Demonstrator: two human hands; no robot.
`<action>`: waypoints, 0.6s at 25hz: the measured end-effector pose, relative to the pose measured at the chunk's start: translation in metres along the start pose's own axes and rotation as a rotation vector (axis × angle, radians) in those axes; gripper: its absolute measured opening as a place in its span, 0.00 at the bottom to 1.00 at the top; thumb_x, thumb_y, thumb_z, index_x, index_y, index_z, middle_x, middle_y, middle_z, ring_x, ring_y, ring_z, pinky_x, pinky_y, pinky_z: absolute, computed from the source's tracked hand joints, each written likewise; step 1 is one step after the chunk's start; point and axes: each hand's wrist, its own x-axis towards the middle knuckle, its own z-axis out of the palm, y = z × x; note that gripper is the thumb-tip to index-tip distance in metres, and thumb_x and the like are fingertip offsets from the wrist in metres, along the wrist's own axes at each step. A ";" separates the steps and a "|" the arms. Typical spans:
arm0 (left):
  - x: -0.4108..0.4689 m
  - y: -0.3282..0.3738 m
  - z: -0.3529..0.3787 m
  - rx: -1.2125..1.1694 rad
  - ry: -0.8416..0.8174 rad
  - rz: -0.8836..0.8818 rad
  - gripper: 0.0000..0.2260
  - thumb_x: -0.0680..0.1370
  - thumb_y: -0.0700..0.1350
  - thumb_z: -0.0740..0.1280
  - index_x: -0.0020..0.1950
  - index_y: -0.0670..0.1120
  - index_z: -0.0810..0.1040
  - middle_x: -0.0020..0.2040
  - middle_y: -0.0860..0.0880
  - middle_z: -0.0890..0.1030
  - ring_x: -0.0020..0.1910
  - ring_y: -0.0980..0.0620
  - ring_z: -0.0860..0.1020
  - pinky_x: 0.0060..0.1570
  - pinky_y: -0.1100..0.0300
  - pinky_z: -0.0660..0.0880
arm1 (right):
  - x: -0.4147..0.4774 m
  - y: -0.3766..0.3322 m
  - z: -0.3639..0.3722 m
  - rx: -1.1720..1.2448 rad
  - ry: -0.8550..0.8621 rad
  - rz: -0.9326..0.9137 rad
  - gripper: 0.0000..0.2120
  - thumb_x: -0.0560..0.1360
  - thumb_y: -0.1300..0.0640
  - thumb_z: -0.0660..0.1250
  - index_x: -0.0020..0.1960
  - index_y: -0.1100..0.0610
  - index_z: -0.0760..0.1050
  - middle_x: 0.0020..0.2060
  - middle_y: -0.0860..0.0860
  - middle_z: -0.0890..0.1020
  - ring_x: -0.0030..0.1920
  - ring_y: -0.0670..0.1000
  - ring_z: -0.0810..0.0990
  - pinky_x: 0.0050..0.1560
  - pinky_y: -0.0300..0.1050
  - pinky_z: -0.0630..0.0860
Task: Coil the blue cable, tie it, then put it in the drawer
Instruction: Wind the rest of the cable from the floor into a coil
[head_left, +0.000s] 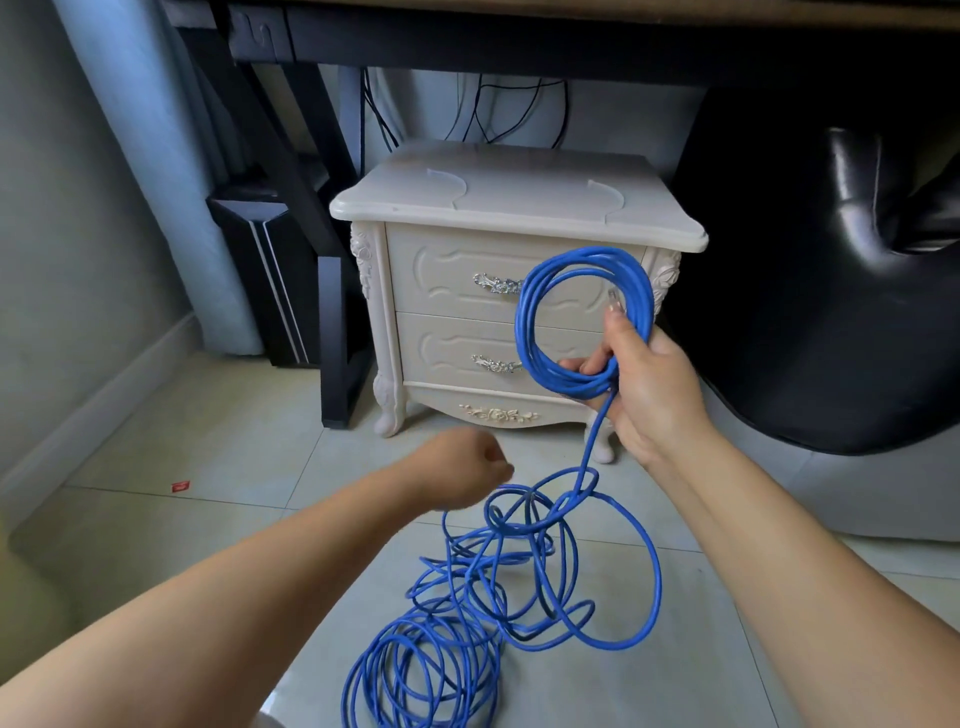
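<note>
a person's two bare arms reach forward over a pale tiled floor (208, 452). the right hand (644, 384) is raised, its fingers and thumb wrapped around the bottom of a neat round coil of blue cable (587, 255), held upright in front of a cream carved nightstand (514, 208). a clear plug (614, 299) at the cable's end sticks up just above the thumb. from the coil one strand drops to the floor, where the rest of the cable lies in a loose tangle of loops near the person. the left hand (462, 470) is lower, fingers curled, right beside the top of that tangle; whether it pinches a strand cannot be told. the nightstand's upper drawer (447, 275) and lower drawer (447, 348) are both closed. a black leather seat (831, 312) stands to the right.
</note>
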 end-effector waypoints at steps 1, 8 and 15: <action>-0.001 0.002 0.004 0.136 -0.007 -0.006 0.16 0.80 0.51 0.61 0.52 0.39 0.80 0.51 0.42 0.82 0.52 0.43 0.78 0.48 0.56 0.72 | 0.000 -0.001 0.000 0.002 0.015 -0.009 0.17 0.82 0.53 0.60 0.36 0.59 0.68 0.21 0.50 0.71 0.30 0.51 0.83 0.35 0.51 0.82; -0.002 0.008 0.032 -0.249 -0.552 -0.399 0.45 0.73 0.75 0.43 0.63 0.39 0.76 0.57 0.42 0.82 0.57 0.47 0.80 0.53 0.53 0.75 | 0.001 -0.005 0.001 0.053 0.150 -0.064 0.18 0.82 0.50 0.60 0.39 0.60 0.67 0.20 0.49 0.72 0.32 0.52 0.84 0.37 0.55 0.83; 0.003 0.004 0.067 -1.079 -0.315 -0.462 0.18 0.75 0.59 0.69 0.47 0.45 0.81 0.50 0.47 0.83 0.53 0.50 0.80 0.59 0.53 0.71 | -0.002 -0.015 -0.001 0.179 0.188 -0.056 0.14 0.82 0.51 0.60 0.44 0.61 0.70 0.22 0.51 0.70 0.34 0.55 0.84 0.36 0.54 0.83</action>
